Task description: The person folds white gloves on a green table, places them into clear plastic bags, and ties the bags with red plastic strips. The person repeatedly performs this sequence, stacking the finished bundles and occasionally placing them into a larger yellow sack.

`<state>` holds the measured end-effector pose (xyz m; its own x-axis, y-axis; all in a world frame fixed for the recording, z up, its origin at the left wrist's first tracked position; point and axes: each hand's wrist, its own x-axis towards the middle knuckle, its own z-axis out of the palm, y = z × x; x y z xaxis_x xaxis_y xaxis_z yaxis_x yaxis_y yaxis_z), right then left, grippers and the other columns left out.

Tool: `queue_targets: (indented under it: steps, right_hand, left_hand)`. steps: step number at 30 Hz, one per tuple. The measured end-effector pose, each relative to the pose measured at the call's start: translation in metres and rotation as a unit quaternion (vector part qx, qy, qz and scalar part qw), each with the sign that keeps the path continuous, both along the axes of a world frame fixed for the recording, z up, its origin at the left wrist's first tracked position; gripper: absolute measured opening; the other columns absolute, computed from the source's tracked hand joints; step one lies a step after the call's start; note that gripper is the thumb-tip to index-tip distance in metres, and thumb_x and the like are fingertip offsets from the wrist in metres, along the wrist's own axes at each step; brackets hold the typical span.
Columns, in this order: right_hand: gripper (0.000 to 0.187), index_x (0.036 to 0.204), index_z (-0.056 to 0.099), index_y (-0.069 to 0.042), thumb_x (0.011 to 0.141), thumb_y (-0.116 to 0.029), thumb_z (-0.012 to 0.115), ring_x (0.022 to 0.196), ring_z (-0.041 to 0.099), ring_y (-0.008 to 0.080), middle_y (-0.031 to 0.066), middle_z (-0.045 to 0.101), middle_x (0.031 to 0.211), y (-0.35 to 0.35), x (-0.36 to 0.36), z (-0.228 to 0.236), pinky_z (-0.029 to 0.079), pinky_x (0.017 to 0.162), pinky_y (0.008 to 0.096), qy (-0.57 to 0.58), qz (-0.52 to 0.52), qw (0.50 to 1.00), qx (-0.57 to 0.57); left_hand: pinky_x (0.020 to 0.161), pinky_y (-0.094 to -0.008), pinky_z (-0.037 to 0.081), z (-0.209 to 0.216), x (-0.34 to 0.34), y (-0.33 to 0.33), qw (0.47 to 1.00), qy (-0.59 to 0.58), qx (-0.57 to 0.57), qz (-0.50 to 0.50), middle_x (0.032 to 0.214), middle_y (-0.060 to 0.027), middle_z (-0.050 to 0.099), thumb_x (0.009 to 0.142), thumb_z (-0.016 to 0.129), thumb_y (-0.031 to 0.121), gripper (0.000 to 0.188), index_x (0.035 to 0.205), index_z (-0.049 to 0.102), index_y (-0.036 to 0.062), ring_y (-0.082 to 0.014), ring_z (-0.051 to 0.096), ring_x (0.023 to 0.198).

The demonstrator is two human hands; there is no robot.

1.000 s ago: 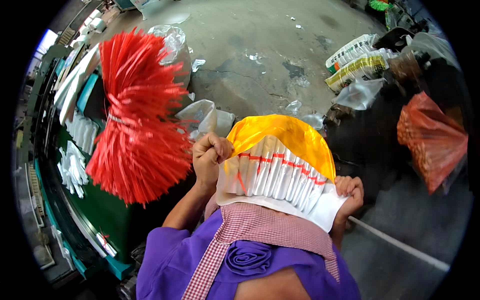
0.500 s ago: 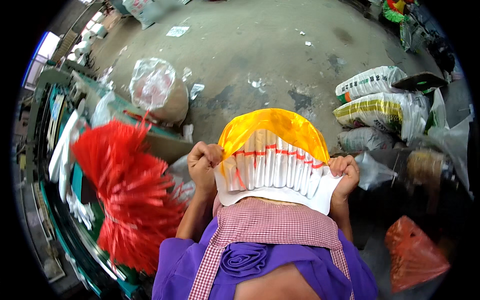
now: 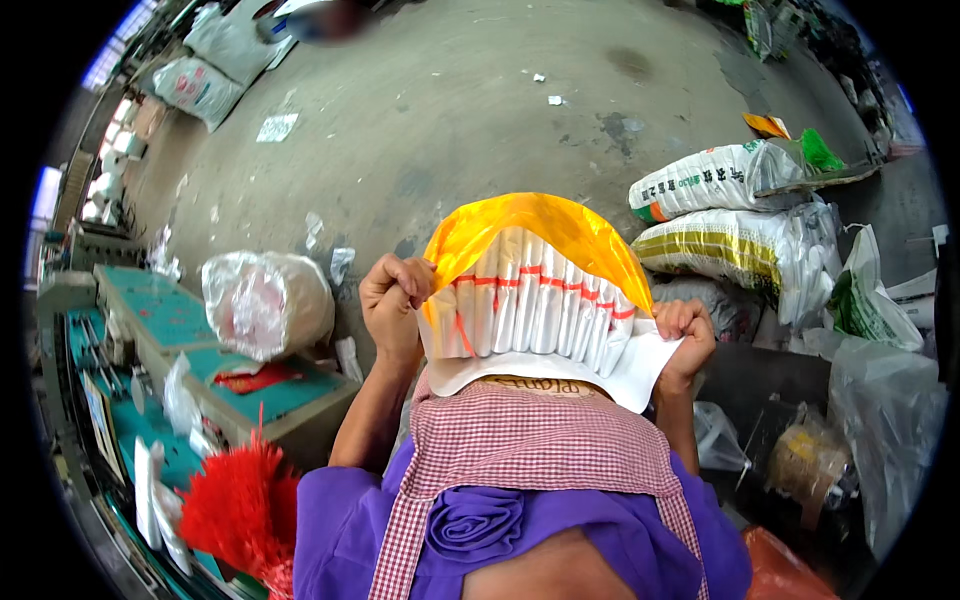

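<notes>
Left hand [image 3: 394,300] and right hand [image 3: 687,342] still pinch the yellow-and-white bag [image 3: 545,212], the red bundle [image 3: 238,508] now lower in view.

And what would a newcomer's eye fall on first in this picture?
Probably the shiny yellow-and-white plastic bag at the centre, held between the left hand and right hand, showing white tubular bundles with red bands. Next would come the bright red tuft of thin strips at lower left. The mostly white sacks, stacked at right, might follow.

Purple top [image 3: 610,545], matching fabric rosette [image 3: 475,522], red-and-white checked apron [image 3: 540,445]
</notes>
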<state>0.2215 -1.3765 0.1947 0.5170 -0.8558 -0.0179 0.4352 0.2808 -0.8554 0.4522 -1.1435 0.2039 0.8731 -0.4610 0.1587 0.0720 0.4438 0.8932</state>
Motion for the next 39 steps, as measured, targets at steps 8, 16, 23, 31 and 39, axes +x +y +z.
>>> queue_targets:
  steps: [8,16,23,31,39]
  right_hand:
    - [0.006,0.061,0.036,-0.008,0.065,-0.004,0.037,0.050,0.031,0.0146,0.0029,0.034,0.054,-0.145,0.079,-0.041,0.036,0.066,0.0310,0.015,0.001,0.999,0.037]
    - [0.016,0.074,0.050,0.000,0.073,0.013,0.041,0.060,0.057,0.0195,0.0094,0.057,0.067,-0.263,0.172,-0.336,0.047,0.062,0.0296,0.462,-0.190,0.843,0.201]
    - [0.017,0.068,0.052,-0.002,0.071,0.013,0.046,0.055,0.054,0.0135,0.0062,0.055,0.060,-0.270,0.178,-0.343,0.045,0.053,0.0265,0.377,-0.087,0.921,0.053]
    - [0.018,0.074,0.055,-0.003,0.075,0.012,0.044,0.057,0.056,0.0131,0.0062,0.058,0.062,-0.265,0.133,-0.329,0.048,0.057,0.0280,0.417,-0.132,0.899,-0.022]
    - [0.034,0.112,0.060,-0.007,0.079,-0.013,0.062,0.116,0.051,0.0294,0.0129,0.057,0.120,-0.190,0.243,-0.282,0.043,0.095,0.0377,0.416,0.390,0.753,-0.329]
  left_hand:
    - [0.069,-0.0282,0.035,-0.037,0.118,-0.136,0.997,-0.026,0.066,-0.006,0.056,-0.0013,0.038,0.067,0.035,-0.010,0.018,0.065,0.041,0.0062,-0.0127,0.034,0.056]
    - [0.094,-0.0331,0.042,-0.164,0.143,-0.181,0.787,-0.247,0.552,-0.121,0.118,-0.0123,0.057,0.081,0.058,0.005,0.036,0.116,0.058,0.0039,-0.0270,0.055,0.106]
    - [0.077,-0.0496,0.052,-0.247,0.092,-0.199,0.756,0.317,0.544,-0.180,0.136,-0.0234,0.041,0.083,0.067,0.043,0.100,0.149,-0.003,0.0153,-0.0349,0.054,0.107]
    - [0.043,-0.0327,0.049,-0.321,0.095,-0.220,0.771,0.373,0.504,-0.111,0.097,-0.0163,0.060,0.082,0.064,0.028,0.069,0.138,0.026,0.0128,-0.0258,0.063,0.064]
    - [0.046,-0.0294,0.053,-0.296,0.096,-0.205,0.852,0.326,0.404,-0.071,0.082,-0.0109,0.064,0.085,0.042,-0.003,0.042,0.126,0.041,0.0061,-0.0193,0.064,0.057]
